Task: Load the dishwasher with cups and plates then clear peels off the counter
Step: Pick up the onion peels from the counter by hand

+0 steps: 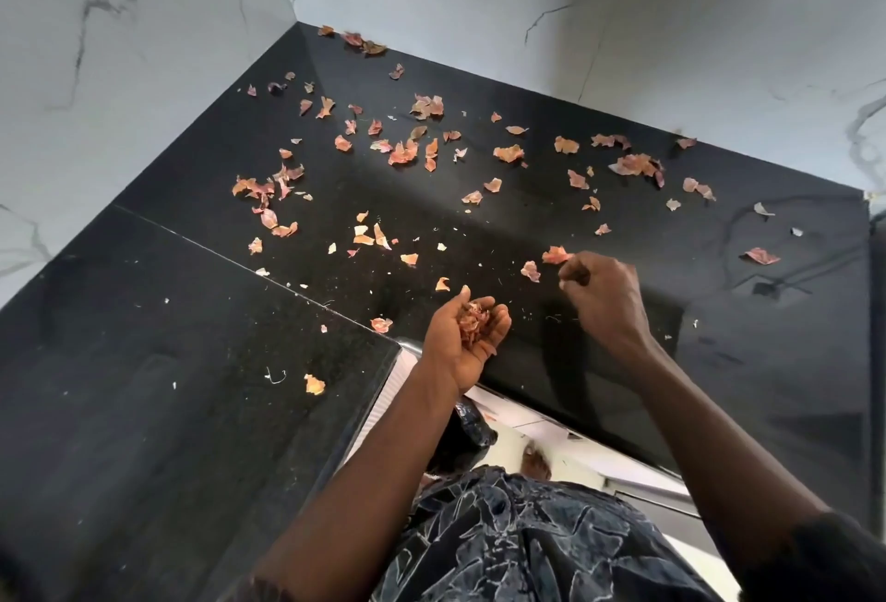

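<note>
Orange peels: dozens loose; left hand handful, right hand one.

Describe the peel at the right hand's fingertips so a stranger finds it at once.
Start at the black counter in the corner of the marble walls and find the right hand above its near edge. The pinkish-orange onion peel is pinched at that hand's fingertips, on their left. Unlike the smaller peel lying loose beside it, it touches the fingers.

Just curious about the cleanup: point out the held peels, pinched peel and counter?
Held peels point(474, 325): head view, middle of heap.
Pinched peel point(555, 255): head view, its centre.
Counter point(144, 385): head view, bare left slab.
</note>
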The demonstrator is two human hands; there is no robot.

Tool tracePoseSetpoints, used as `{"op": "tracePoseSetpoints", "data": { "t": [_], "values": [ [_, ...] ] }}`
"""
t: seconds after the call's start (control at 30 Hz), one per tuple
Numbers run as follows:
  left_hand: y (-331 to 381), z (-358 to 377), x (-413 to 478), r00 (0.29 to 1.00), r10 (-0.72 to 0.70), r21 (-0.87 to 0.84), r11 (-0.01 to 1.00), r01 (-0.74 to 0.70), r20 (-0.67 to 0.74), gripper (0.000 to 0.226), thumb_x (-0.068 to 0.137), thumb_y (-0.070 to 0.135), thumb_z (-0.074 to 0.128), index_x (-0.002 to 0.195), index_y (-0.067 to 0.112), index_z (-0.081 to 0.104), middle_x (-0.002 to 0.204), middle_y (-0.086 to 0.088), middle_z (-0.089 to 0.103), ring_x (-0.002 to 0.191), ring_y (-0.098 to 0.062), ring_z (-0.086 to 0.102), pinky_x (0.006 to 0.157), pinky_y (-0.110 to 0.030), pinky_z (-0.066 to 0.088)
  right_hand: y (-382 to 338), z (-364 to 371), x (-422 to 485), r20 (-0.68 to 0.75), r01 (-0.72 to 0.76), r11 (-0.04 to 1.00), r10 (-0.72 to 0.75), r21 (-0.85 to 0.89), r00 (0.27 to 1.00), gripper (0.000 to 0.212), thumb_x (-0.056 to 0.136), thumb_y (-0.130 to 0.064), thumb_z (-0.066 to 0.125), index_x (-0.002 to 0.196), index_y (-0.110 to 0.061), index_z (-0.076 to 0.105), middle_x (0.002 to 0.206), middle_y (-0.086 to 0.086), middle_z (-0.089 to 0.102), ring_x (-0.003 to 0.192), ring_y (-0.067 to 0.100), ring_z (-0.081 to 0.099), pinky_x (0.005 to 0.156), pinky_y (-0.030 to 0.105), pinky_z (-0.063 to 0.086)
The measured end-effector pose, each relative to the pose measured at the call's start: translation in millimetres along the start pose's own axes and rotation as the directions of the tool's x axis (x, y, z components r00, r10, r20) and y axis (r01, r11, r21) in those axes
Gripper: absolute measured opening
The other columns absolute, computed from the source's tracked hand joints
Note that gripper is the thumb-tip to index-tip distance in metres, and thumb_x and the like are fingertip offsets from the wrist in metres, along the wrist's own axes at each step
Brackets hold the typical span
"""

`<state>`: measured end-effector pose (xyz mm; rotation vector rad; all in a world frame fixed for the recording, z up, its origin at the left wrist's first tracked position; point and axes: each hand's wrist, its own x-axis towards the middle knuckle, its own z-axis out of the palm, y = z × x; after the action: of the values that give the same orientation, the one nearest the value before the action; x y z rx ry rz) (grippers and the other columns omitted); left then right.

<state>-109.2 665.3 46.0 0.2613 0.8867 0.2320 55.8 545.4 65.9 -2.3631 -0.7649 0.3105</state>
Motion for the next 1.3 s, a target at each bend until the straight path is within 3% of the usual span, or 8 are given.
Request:
{"op": "tracePoseSetpoints", "data": {
  "t": [0.27,0.4,0.53,0.67,0.8,0.97,1.13,1.3],
  "values": [
    [-14,16,7,0.996,-0.052,0.135,0.99,0.042,0.078,0.036,0.103,0.031,0.046,0.105,0.002,0.067,0.092,-0.011,0.071,0.08,-0.019,0.069,0.068,-0.028,0.059,-60,-3,-49,0.223,0.153,0.981,-0.177,0.119,0.959,0.012,0.087,-0.015,0.073,0.09,-0.026,0.077,0.082,-0.013,0.071,0.075,-0.001,0.065,0.068,0.021,0.054],
    [-14,17,9,0.997,-0.065,0.071,0.996,0.062,0.047,0.035,0.1,0.029,0.054,0.095,-0.003,0.068,0.089,-0.018,0.069,0.08,-0.024,0.069,0.064,-0.03,0.06,-54,-4,-15,0.111,0.177,0.977,-0.191,0.123,0.975,0.006,0.089,-0.018,0.073,0.091,-0.021,0.078,0.085,-0.01,0.072,0.079,0.002,0.066,0.076,0.023,0.054],
    [-11,14,9,0.998,-0.059,0.037,0.998,0.058,0.017,0.036,0.1,0.028,0.056,0.087,-0.004,0.066,0.082,-0.019,0.067,0.076,-0.024,0.068,0.061,-0.029,0.06,-23,14,31,0.14,0.123,0.984,-0.105,-0.127,0.984,0.02,0.092,-0.017,0.069,0.111,-0.019,0.074,0.107,0.0,0.07,0.096,0.016,0.066,0.084,0.033,0.054],
    [-4,12,5,0.999,-0.04,0.03,0.999,0.039,0.031,0.037,0.101,0.029,0.055,0.088,-0.004,0.067,0.085,-0.019,0.068,0.075,-0.024,0.069,0.063,-0.03,0.061,-11,41,15,0.3,0.322,0.898,-0.231,-0.301,0.925,0.017,0.093,-0.007,0.056,0.098,-0.014,0.07,0.098,0.005,0.06,0.087,0.027,0.063,0.07,0.038,0.054],
    [2,7,4,1.0,-0.01,0.026,1.0,0.009,0.019,0.037,0.101,0.029,0.054,0.09,-0.003,0.067,0.083,-0.019,0.068,0.075,-0.024,0.069,0.065,-0.031,0.061,-11,40,-2,0.261,0.292,0.935,-0.236,-0.202,0.936,0.018,0.088,-0.004,0.058,0.088,-0.018,0.07,0.089,-0.002,0.062,0.078,0.021,0.062,0.067,0.04,0.054],
    [2,2,4,1.0,0.011,0.058,0.998,-0.012,0.018,0.038,0.101,0.031,0.053,0.1,-0.005,0.067,0.093,-0.02,0.07,0.081,-0.026,0.071,0.072,-0.033,0.061,-46,14,-19,0.112,0.286,0.958,-0.285,0.012,0.952,0.014,0.09,-0.009,0.068,0.094,-0.02,0.076,0.093,-0.01,0.069,0.084,0.002,0.063,0.073,0.019,0.05],
    [0,6,3,0.999,0.027,0.104,0.994,-0.031,0.041,0.037,0.102,0.033,0.049,0.11,0.001,0.067,0.098,-0.014,0.071,0.084,-0.021,0.071,0.069,-0.029,0.059,-66,6,-34,0.327,0.353,0.934,-0.35,0.051,0.878,0.013,0.092,-0.017,0.069,0.098,-0.026,0.077,0.095,-0.014,0.066,0.083,0.001,0.063,0.072,0.022,0.054],
    [-2,9,2,0.999,0.022,-0.001,1.0,-0.022,0.025,0.036,0.1,0.026,0.056,0.09,-0.006,0.07,0.092,-0.019,0.07,0.086,-0.026,0.07,0.068,-0.031,0.061,-47,1,16,0.148,0.197,0.978,-0.206,0.072,0.967,0.016,0.092,-0.012,0.067,0.096,-0.023,0.078,0.096,-0.008,0.073,0.087,0.005,0.067,0.079,0.016,0.052]
  ]
}}
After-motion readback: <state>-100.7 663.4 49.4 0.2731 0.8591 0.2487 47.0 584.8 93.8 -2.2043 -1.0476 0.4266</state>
